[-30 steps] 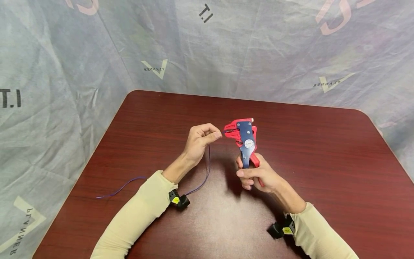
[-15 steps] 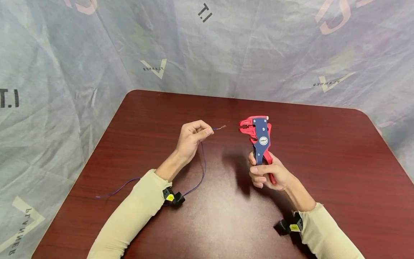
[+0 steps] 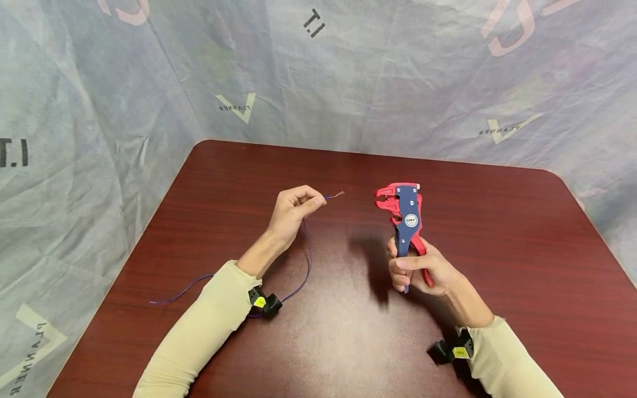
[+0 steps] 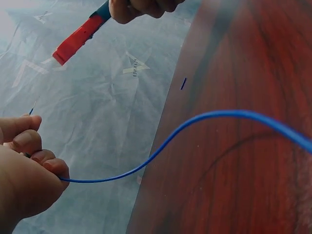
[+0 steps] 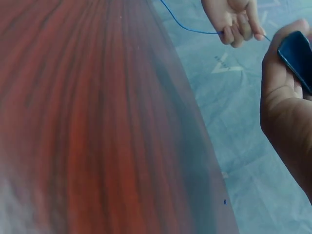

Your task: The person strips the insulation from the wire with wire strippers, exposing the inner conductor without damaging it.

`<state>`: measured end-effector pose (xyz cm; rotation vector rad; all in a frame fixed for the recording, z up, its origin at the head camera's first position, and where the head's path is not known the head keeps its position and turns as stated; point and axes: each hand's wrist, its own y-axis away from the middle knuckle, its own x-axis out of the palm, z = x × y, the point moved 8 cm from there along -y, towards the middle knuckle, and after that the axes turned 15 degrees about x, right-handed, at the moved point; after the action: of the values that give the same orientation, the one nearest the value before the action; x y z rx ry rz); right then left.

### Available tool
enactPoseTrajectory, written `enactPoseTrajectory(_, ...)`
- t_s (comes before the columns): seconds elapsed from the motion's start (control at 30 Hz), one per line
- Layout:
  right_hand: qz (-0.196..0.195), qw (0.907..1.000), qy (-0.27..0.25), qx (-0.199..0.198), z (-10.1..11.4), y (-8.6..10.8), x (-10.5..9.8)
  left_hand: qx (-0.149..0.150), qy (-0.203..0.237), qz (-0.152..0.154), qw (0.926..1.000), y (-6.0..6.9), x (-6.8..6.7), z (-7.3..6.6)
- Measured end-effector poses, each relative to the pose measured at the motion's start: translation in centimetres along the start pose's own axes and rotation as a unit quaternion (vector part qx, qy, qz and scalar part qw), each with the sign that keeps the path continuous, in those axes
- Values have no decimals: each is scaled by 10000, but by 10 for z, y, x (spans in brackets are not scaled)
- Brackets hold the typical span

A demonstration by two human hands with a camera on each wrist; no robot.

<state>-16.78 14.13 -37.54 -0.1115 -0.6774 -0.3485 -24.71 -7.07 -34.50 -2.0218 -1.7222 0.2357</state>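
Note:
My left hand (image 3: 294, 216) pinches a thin blue wire (image 3: 307, 265) close to one end between thumb and forefinger. Bare copper strands (image 3: 339, 194) stick out past the fingertips, slightly splayed. From the hand, the wire hangs in a curve down to the table and passes under the left forearm. To the right, my right hand (image 3: 423, 271) grips the handles of a red and dark blue wire stripper (image 3: 409, 207). The tool stands upright, its parted red jaws facing the wire end, with a gap between them. In the left wrist view the wire (image 4: 229, 113) arcs across the foreground.
A short blue scrap of insulation (image 4: 184, 83) lies on the reddish-brown table (image 3: 497, 232), near its edge in the left wrist view. The wire's other end rests at the table's left. Grey printed sheeting (image 3: 338, 83) hangs behind and beside the table.
One second ago the wire end sat in the stripper's jaws. The stripper has since moved right and the left hand slightly left, and bare copper shows at the wire end.

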Motion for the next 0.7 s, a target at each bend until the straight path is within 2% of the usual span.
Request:
enactPoseTrajectory(0.13, 86, 9998, 158, 79, 0, 4, 0, 6, -121, 17, 9999, -1, 0, 1)
enactPoseTrajectory(0.3, -103, 9989, 392, 240, -3, 7, -3, -39, -271, -2, 9996, -2, -2, 4)
enactPoseTrajectory(0.53, -664, 9958, 460, 439, -4, 16, -12, -92, -393, 11, 9992, -2, -5, 11)
enactPoseTrajectory(0.7, -1267, 9876, 681, 622, -4, 23, -22, -182, -551, 17, 9983, 0, -8, 18)
